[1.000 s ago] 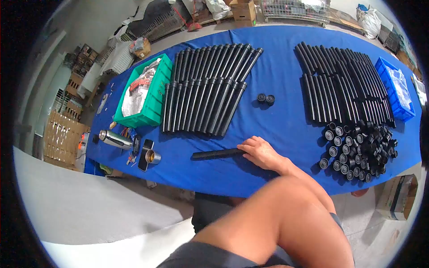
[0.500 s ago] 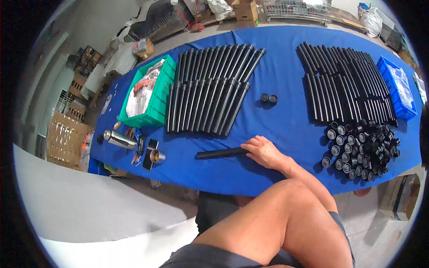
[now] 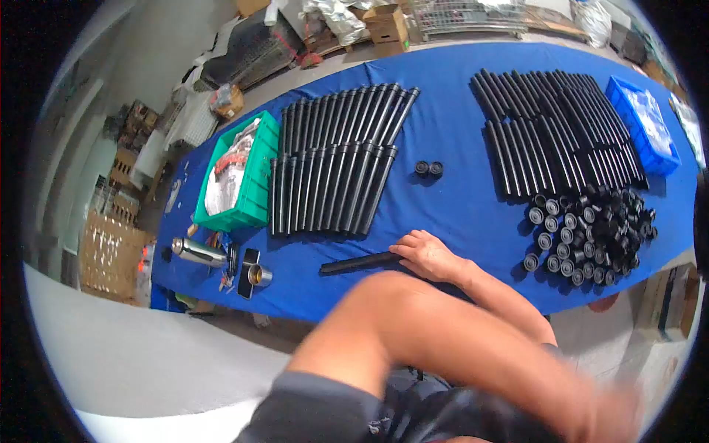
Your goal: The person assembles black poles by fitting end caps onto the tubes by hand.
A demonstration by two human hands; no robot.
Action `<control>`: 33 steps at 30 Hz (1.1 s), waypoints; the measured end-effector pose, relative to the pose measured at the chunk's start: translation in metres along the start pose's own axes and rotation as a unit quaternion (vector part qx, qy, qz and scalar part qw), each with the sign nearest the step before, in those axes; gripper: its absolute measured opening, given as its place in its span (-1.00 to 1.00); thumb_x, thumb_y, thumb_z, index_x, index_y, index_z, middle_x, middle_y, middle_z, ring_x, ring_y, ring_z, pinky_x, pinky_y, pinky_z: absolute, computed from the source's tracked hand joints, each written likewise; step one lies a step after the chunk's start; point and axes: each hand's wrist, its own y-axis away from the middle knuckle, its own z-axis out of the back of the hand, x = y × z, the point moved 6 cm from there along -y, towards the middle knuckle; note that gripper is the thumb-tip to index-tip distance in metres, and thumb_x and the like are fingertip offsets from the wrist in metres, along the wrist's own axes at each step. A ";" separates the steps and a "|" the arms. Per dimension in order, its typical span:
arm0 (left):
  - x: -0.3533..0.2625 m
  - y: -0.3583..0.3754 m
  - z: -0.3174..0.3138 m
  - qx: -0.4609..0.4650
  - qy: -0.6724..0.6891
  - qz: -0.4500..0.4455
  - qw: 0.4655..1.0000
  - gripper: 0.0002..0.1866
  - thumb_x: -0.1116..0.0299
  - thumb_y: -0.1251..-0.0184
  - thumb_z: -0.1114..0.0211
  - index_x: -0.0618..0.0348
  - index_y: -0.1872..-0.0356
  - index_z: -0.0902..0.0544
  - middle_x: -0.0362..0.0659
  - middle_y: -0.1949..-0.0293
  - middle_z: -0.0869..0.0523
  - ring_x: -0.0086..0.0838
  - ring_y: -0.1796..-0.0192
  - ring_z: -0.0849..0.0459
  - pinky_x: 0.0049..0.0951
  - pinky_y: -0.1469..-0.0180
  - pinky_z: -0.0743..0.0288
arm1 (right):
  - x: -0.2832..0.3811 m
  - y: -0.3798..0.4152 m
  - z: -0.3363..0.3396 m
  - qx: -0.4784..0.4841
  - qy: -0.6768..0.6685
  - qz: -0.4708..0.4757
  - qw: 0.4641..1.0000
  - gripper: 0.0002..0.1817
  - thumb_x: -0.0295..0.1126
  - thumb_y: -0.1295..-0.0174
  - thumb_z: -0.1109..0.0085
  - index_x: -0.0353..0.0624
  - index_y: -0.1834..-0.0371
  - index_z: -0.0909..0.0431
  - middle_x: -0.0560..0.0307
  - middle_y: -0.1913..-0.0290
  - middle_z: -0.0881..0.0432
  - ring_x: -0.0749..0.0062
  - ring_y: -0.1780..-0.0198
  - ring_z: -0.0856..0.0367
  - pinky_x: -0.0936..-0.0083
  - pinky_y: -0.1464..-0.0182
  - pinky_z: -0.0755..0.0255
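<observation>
A black tube (image 3: 358,263) lies near the front edge of the blue-covered table. My right hand (image 3: 427,255) is closed over the tube's right end, which the fingers hide. My left arm is bent across the front of the view, its elbow toward the table. At the lower right my left hand (image 3: 617,413) is smeared by motion, so its fingers cannot be made out. Beyond the right hand stand two black ring-shaped caps (image 3: 428,169). Two rows of black tubes with wider collars (image 3: 332,188) lie at left centre.
More black tubes (image 3: 517,159) lie in rows at right, above a heap of black caps (image 3: 591,236). A blue bin (image 3: 668,164) stands at the far right. On the left are a green crate (image 3: 258,177), a steel flask (image 3: 198,252), a phone (image 3: 249,273) and a metal cup (image 3: 260,276).
My left arm has swung, its elbow shifting left and its forearm now reaching to the lower right. The camera view has shifted slightly. My right hand stays on the tube.
</observation>
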 end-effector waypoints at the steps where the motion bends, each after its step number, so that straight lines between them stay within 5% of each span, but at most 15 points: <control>1: 0.038 0.012 0.002 -0.005 -0.007 0.035 0.999 -0.76 0.12 -0.05 -0.33 0.06 0.58 -0.64 -0.10 0.49 -0.69 -0.25 0.45 -0.65 -0.17 0.33 -0.57 | -0.002 -0.001 -0.004 0.015 0.019 0.008 1.000 -0.60 -0.37 -0.26 -0.27 -0.18 -0.17 -0.62 0.03 0.00 -0.63 0.12 -0.08 -0.56 0.17 -0.18 -0.43; 2: 0.079 0.030 -0.002 -0.009 0.015 0.075 0.997 -0.75 0.12 -0.05 -0.33 0.06 0.58 -0.63 -0.11 0.49 -0.69 -0.25 0.45 -0.65 -0.17 0.33 -0.58 | -0.006 -0.004 -0.010 0.026 0.038 0.013 0.999 -0.60 -0.35 -0.26 -0.26 -0.17 -0.17 -0.61 0.04 0.00 -0.62 0.13 -0.09 -0.55 0.16 -0.19 -0.42; 3: 0.140 0.064 -0.011 -0.042 0.218 0.084 0.971 -0.71 0.08 -0.16 -0.40 0.08 0.53 -0.68 -0.09 0.48 -0.72 -0.22 0.43 -0.65 -0.22 0.29 -0.59 | -0.007 -0.002 -0.017 0.038 0.052 0.017 0.998 -0.60 -0.34 -0.27 -0.25 -0.16 -0.17 -0.60 0.05 -0.01 -0.61 0.14 -0.11 -0.54 0.15 -0.19 -0.41; 4: 0.200 0.119 -0.024 -0.113 0.247 0.219 0.937 -0.72 0.13 -0.18 -0.47 0.14 0.48 -0.70 -0.04 0.43 -0.72 -0.18 0.38 -0.69 -0.22 0.28 -0.58 | -0.003 0.001 -0.014 -0.036 0.071 0.044 0.996 -0.66 -0.31 -0.24 -0.27 -0.12 -0.07 -0.61 0.07 0.02 -0.60 0.16 -0.10 -0.54 0.16 -0.17 -0.42; 5: 0.242 0.164 -0.014 -0.070 0.166 0.381 0.907 -0.83 0.26 -0.06 -0.42 0.14 0.53 -0.74 -0.06 0.44 -0.74 -0.10 0.25 -0.74 -0.09 0.14 -0.58 | -0.003 0.003 -0.012 -0.055 0.063 0.040 0.996 -0.70 -0.30 -0.22 -0.28 -0.10 0.00 -0.61 0.08 0.06 -0.60 0.16 -0.09 -0.54 0.17 -0.14 -0.43; 6: 0.275 0.215 -0.017 -0.088 0.094 0.401 0.907 -0.86 0.41 -0.17 -0.42 0.18 0.25 -0.77 -0.07 0.28 -0.78 -0.28 0.24 -0.76 -0.31 0.19 -0.62 | -0.003 0.005 -0.009 -0.074 0.056 0.036 0.995 -0.74 -0.29 -0.20 -0.28 -0.08 0.07 -0.62 0.10 0.09 -0.59 0.17 -0.07 -0.54 0.17 -0.12 -0.44; 8: 0.322 0.308 -0.025 0.011 -0.002 0.455 0.890 -0.49 0.45 -0.12 -0.37 0.18 -0.18 -0.62 0.05 -0.11 -0.70 -0.32 -0.06 -0.75 -0.35 -0.04 -0.65 | -0.001 0.005 -0.003 -0.047 0.025 0.010 0.999 -0.82 -0.29 -0.17 -0.28 -0.08 0.20 -0.63 0.11 0.19 -0.58 0.15 0.01 -0.56 0.19 -0.04 -0.46; 9: 0.323 0.331 -0.028 0.115 0.017 0.549 0.828 -0.38 0.50 -0.07 -0.31 0.29 -0.27 -0.51 0.13 -0.26 -0.60 0.00 -0.31 -0.57 -0.15 -0.40 -0.42 | 0.000 0.005 -0.007 -0.052 0.018 0.005 0.998 -0.83 -0.30 -0.16 -0.28 -0.08 0.22 -0.63 0.12 0.19 -0.58 0.16 0.02 -0.55 0.19 -0.04 -0.46; 13: 0.325 0.395 -0.059 0.246 -0.021 0.558 0.792 -0.12 0.45 -0.10 -0.42 0.31 -0.51 -0.25 0.22 -0.40 -0.46 0.07 -0.44 -0.45 -0.14 -0.48 -0.35 | -0.003 0.005 -0.002 -0.062 0.018 0.010 0.998 -0.86 -0.32 -0.14 -0.27 -0.08 0.28 -0.61 0.12 0.21 -0.57 0.17 0.05 -0.55 0.19 -0.02 -0.45; 18: 0.316 0.398 -0.067 0.209 -0.033 0.536 0.817 -0.50 0.40 -0.18 -0.41 0.32 -0.17 -0.58 0.17 -0.09 -0.70 0.09 -0.17 -0.66 -0.04 -0.25 -0.52 | -0.003 0.007 -0.004 -0.078 0.024 0.021 0.996 -0.87 -0.33 -0.13 -0.25 -0.07 0.29 -0.60 0.14 0.24 -0.57 0.18 0.07 -0.56 0.21 0.00 -0.45; 21: 0.305 0.406 -0.057 0.230 -0.075 0.564 0.790 -0.53 0.39 -0.19 -0.42 0.30 -0.14 -0.59 0.15 -0.09 -0.69 0.08 -0.15 -0.67 -0.04 -0.22 -0.54 | -0.003 0.007 -0.004 -0.078 0.028 0.021 0.996 -0.88 -0.33 -0.13 -0.25 -0.07 0.31 -0.60 0.14 0.24 -0.57 0.19 0.07 -0.56 0.21 0.01 -0.45; 24: 0.268 0.382 -0.040 0.230 0.034 0.561 0.794 -0.56 0.40 -0.19 -0.43 0.30 -0.10 -0.61 0.14 -0.05 -0.69 0.07 -0.10 -0.68 -0.04 -0.17 -0.56 | -0.004 0.006 -0.008 -0.064 0.035 0.014 0.997 -0.88 -0.32 -0.15 -0.25 -0.07 0.30 -0.60 0.13 0.23 -0.58 0.18 0.07 -0.56 0.19 -0.01 -0.45; 29: 0.245 0.410 -0.036 0.255 0.002 0.519 0.816 -0.58 0.43 -0.17 -0.43 0.29 -0.08 -0.62 0.11 0.02 -0.68 0.07 -0.05 -0.67 -0.05 -0.14 -0.56 | -0.003 0.006 -0.005 -0.065 0.018 0.008 0.998 -0.86 -0.31 -0.15 -0.26 -0.08 0.28 -0.62 0.12 0.21 -0.59 0.17 0.03 -0.56 0.18 -0.05 -0.44; 33: 0.238 0.413 -0.032 0.228 0.016 0.532 0.815 -0.36 0.39 -0.15 -0.46 0.24 -0.31 -0.52 0.12 -0.18 -0.62 0.04 -0.17 -0.65 -0.13 -0.27 -0.51 | -0.003 0.006 -0.002 -0.072 0.035 -0.018 0.997 -0.80 -0.28 -0.09 -0.33 -0.10 0.27 -0.62 0.10 0.19 -0.59 0.16 0.01 -0.55 0.17 -0.07 -0.43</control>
